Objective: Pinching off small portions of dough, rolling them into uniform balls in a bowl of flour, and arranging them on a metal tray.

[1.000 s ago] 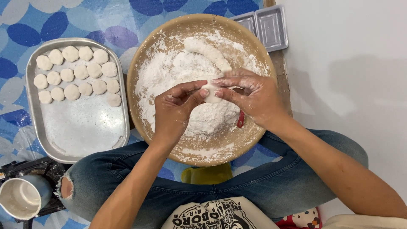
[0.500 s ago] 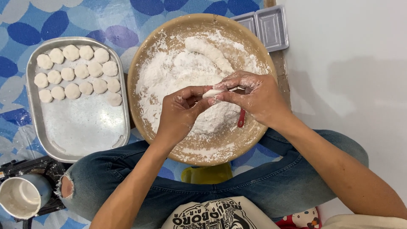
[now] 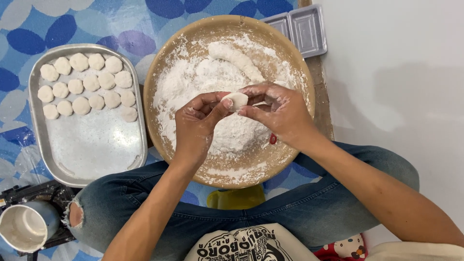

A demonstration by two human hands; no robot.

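A: The dough piece [image 3: 237,100] sits pinched between both hands, held above the floured middle of the round wooden bowl [image 3: 166,72].

B: It's a small flattened lump, its long axis running left to right, from one set of fingertips to the other. The left hand [image 3: 198,123] clamps its left end with thumb and forefinger; the right hand [image 3: 278,111] closes on the right end.

A: Neither hand is nearer; it lies level between them.

B: Farther out, a dough roll [image 3: 237,59] lies in the flour behind, and the metal tray [image 3: 96,150] of formed rounds sits well to the left.
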